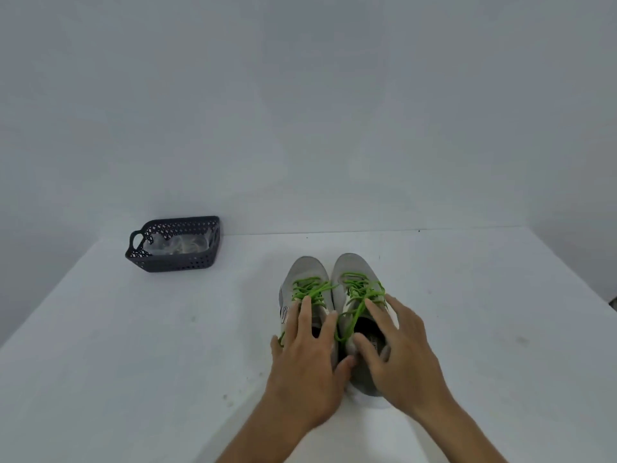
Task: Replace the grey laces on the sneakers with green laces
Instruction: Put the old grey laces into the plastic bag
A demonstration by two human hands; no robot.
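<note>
Two grey sneakers stand side by side on the white table, toes pointing away from me. The left sneaker (305, 272) and the right sneaker (354, 267) both carry green laces (314, 289) threaded through their eyelets, with loose green ends trailing toward the heels. My left hand (309, 362) lies over the back of the left sneaker with fingers spread and straight. My right hand (400, 349) lies over the heel of the right sneaker, fingers spread, thumb at the shoe opening. Neither hand curls round anything.
A dark perforated plastic basket (170, 262) with a handle stands at the back left of the table (133, 362), holding clear plastic wrapping and something pale. A plain wall rises behind the table's far edge.
</note>
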